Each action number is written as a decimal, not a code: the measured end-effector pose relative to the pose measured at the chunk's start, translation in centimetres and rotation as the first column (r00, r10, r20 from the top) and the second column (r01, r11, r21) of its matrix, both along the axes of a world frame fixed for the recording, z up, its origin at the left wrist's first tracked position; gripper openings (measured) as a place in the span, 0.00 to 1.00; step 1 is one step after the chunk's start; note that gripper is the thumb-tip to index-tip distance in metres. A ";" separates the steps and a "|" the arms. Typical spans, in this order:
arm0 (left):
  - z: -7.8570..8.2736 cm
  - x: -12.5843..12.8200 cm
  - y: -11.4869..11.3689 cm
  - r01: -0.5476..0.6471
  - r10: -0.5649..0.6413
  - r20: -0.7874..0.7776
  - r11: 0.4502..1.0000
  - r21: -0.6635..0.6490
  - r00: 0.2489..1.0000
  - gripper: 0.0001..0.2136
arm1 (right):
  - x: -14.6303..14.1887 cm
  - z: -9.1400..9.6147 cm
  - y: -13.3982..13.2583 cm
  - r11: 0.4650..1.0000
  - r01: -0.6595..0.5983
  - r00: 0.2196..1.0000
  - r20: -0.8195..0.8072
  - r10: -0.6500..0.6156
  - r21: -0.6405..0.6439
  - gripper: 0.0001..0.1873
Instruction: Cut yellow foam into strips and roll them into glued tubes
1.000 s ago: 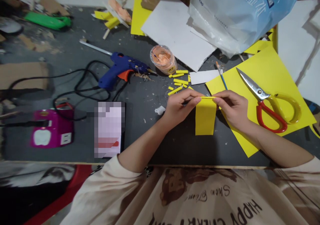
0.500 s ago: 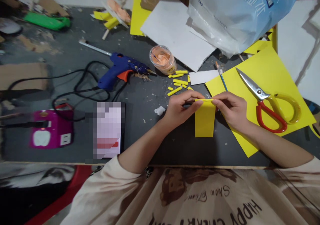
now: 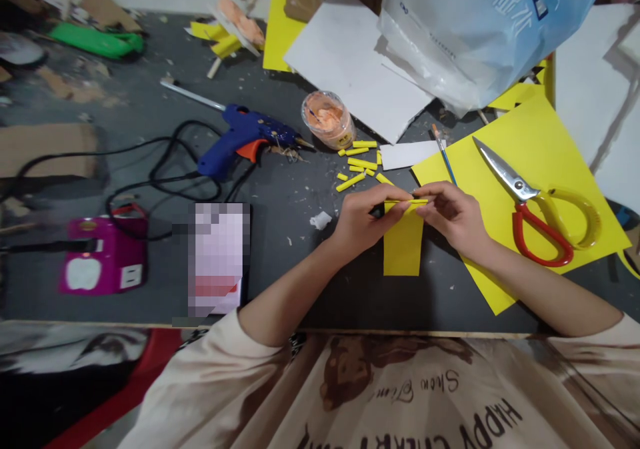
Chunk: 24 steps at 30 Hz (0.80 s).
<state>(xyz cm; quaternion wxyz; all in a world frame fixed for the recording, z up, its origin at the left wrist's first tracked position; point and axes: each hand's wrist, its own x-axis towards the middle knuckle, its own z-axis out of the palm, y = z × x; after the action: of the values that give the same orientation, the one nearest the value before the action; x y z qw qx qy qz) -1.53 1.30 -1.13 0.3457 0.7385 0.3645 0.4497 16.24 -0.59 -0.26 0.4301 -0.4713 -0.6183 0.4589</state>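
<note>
A small yellow paper strip lies on the dark table with its far edge rolled up. My left hand pinches the left end of that rolled edge. My right hand pinches the right end, fingers pressed together. Both hands meet over the roll. Several short yellow paper rolls lie just beyond my hands. A large yellow sheet sits under my right wrist.
Red and yellow scissors rest on the yellow sheet. A blue glue gun with black cord, an orange paste jar, a thin brush, white sheets, a plastic bag and a magenta box surround the spot.
The strip's far edge has been rolled further toward me, and my hands have drawn closer together, shifting slightly left with the strip.
</note>
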 end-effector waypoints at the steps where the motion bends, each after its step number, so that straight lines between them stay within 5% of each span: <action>1: 0.0 0.0 0.0 0.001 -0.001 -0.005 1.000 0.003 1.000 0.03 | 0.0 0.0 0.0 1.000 0.006 1.000 0.015 -0.006 0.010 0.06; 9: 0.3 0.2 -0.3 0.028 -0.026 0.029 0.998 -0.054 0.999 0.03 | -0.1 0.0 -0.2 0.977 0.003 0.984 0.171 -0.040 0.212 0.03; 16: 0.6 0.2 -0.3 0.018 -0.008 0.046 0.972 -0.235 0.999 0.07 | 0.3 -0.2 -0.3 0.928 -0.028 0.978 0.202 -0.052 0.372 0.07; 24: 0.4 0.1 -0.3 0.008 -0.012 -0.031 0.994 -0.105 0.999 0.05 | 0.3 -0.1 0.0 0.918 -0.074 0.985 0.175 0.005 0.390 0.08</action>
<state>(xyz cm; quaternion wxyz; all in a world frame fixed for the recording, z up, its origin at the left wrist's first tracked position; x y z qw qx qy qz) -1.41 1.01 -0.77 0.3805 0.7282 0.3894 0.4164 16.57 -0.63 -0.35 0.4524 -0.3997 -0.7420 0.2915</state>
